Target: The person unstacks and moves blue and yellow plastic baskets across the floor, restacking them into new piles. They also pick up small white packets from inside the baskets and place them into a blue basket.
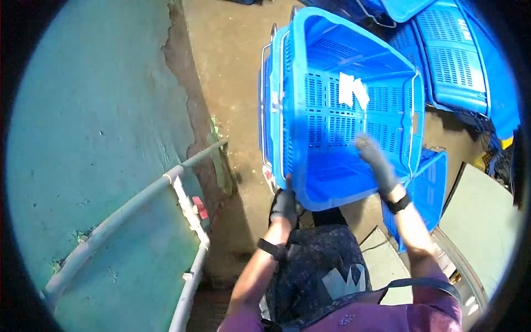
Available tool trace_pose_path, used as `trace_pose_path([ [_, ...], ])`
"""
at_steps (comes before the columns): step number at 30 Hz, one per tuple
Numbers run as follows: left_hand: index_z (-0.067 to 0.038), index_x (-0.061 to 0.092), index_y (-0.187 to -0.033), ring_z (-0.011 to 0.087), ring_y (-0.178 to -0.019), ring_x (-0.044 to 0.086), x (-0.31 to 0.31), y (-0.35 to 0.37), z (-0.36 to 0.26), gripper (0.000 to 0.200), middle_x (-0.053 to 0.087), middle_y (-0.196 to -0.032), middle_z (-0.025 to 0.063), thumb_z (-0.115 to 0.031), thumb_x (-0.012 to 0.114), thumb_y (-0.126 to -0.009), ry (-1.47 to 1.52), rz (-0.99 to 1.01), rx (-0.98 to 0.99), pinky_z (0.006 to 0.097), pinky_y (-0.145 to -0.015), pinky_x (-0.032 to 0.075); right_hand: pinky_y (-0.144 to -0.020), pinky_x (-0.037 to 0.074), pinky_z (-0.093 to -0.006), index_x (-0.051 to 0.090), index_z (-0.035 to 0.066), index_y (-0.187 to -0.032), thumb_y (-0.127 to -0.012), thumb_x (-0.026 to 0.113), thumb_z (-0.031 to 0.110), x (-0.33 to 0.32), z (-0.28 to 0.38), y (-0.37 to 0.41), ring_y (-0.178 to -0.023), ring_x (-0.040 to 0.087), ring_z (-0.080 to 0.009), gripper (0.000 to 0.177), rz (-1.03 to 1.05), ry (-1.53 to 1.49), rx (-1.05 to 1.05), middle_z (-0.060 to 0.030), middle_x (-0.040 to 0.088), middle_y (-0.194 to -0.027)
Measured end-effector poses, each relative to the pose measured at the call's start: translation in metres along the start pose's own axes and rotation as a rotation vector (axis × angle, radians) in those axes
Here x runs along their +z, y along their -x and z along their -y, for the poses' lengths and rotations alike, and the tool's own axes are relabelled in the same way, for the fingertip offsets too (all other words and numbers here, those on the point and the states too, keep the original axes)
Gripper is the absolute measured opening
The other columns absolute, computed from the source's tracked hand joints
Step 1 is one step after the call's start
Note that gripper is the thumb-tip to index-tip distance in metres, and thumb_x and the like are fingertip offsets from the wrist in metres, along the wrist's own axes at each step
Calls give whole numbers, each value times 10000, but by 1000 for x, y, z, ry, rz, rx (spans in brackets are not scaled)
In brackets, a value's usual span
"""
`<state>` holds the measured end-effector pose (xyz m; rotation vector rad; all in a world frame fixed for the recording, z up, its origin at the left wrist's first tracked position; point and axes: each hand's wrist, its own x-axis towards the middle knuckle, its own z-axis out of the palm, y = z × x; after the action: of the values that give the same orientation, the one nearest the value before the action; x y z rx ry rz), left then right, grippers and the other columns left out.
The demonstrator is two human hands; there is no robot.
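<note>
A blue plastic basket (pixel 332 185) with slotted walls and wire handles is tipped so its opening faces me. My left hand (pixel 284 206), in a dark grey glove, is closed at the basket's lower left corner, thumb up along the rim; its other fingers are partly hidden. Inside the opening, my right hand (pixel 379 163), also gloved, reaches over the lower wall with fingers stretched out and slightly blurred, holding nothing I can see. Two white paper pieces (pixel 346 89) lie against the slotted bottom, beyond my right fingertips.
More blue baskets (pixel 451 50) are stacked at the upper right, and another blue basket (pixel 428 191) stands behind my right forearm. On the left runs a green wall with a pipe (pixel 133 205) and a red-handled valve (pixel 200 207). Pale panels (pixel 487 216) lean at the right.
</note>
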<state>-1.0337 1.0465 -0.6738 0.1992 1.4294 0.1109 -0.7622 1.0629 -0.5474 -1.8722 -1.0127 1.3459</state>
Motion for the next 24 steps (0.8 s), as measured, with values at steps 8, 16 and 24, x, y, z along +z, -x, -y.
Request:
trace_pose_path([
  [8, 9, 443, -1134, 408, -995, 481, 79, 97, 39, 591, 521, -1040, 253, -501, 370, -845, -744, 178, 700, 413, -831, 362, -820, 408, -411, 379, 2, -1190, -737, 588, 278, 33, 63, 43, -999, 504, -336, 570, -254, 13, 224, -237, 510, -1076],
  [16, 29, 429, -941, 345, -818, 508, 130, 128, -111, 392, 508, -853, 184, -236, 628, -731, -949, -101, 1018, 413, -690, 394, -765, 432, -421, 400, -10, -1140, -727, 574, 241, -4, 45, 74, -910, 535, -374, 513, -361, 59, 184, -242, 533, -1000],
  [24, 43, 414, -995, 398, -924, 501, 171, 75, -169, 556, 494, -962, 252, -325, 653, -653, -1396, -155, 903, 430, -802, 413, -724, 439, -457, 365, 15, -1162, -711, 567, 225, 9, 27, 69, -864, 535, -409, 537, -405, 52, 29, -260, 533, -961],
])
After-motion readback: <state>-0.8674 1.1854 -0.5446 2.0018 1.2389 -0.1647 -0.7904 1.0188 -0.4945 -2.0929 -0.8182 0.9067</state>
